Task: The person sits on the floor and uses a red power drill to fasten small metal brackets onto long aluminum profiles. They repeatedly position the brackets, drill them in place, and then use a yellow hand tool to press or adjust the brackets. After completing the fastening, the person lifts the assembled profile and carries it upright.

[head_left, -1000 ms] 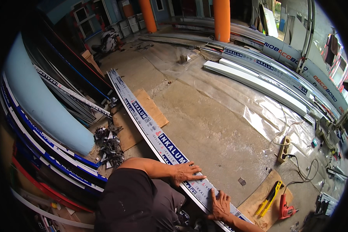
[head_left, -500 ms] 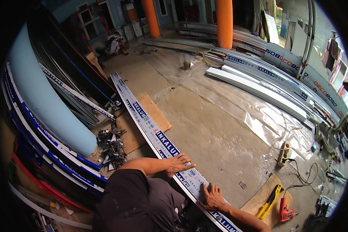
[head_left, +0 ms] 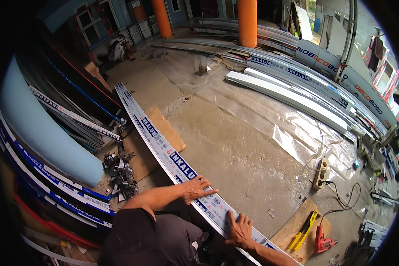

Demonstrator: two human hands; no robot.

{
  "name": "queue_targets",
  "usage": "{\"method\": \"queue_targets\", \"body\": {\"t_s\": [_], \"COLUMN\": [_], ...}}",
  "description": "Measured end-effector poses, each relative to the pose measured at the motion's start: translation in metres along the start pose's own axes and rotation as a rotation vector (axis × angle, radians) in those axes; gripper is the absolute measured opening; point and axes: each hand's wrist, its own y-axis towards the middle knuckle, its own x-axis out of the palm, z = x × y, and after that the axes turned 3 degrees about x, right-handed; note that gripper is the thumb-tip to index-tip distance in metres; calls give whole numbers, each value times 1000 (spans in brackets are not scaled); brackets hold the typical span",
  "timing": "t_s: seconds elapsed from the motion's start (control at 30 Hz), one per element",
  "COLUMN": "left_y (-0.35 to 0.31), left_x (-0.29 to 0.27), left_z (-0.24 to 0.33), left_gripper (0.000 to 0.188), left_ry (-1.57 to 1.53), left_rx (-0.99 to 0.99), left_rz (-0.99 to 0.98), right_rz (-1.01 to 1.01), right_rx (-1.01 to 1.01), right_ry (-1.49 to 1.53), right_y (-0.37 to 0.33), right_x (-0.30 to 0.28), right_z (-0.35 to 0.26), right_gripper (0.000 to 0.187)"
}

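Observation:
A long metal profile (head_left: 158, 145), covered in white film with blue printing, runs slantwise over the floor from the far left to the lower right. My left hand (head_left: 196, 189) rests on its top face, fingers stretched across the width. Nearer to me along the same profile, my right hand (head_left: 240, 229) presses down with fingers spread and slightly bent. Neither hand has anything wrapped in its fingers. Part of the profile's near end is behind my right forearm.
On a board (head_left: 283, 235) at the right lie a yellow-handled hand tool (head_left: 302, 232) and a red power drill (head_left: 324, 241). Beyond them is a power strip (head_left: 320, 174). White profiles (head_left: 288, 99) lie farther back. Dark scraps (head_left: 121, 175) sit beside a blue column (head_left: 44, 133); another person (head_left: 118, 48) crouches far left.
The whole view has shifted, so the scene sits a little farther left and up. Both hands stay on the profile in nearly the same places.

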Motion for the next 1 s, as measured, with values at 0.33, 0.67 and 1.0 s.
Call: {"method": "queue_targets", "body": {"t_s": [0.33,0.67,1.0], "left_y": [19,-12,-31], "left_x": [-137,-377,-492], "left_z": [107,147,165], "left_gripper": [153,116,55], "left_ry": [-77,-713,-1094], "left_rx": [159,518,422], "left_rz": [301,65,-999], "right_rz": [-3,-197,206], "right_rx": [91,197,281], "right_ry": [-110,-37,-372], "right_y": [-164,-386,-554], "right_x": [-129,-373,-479], "right_z": [61,-3,-96], "right_gripper": [147,137,101]}}
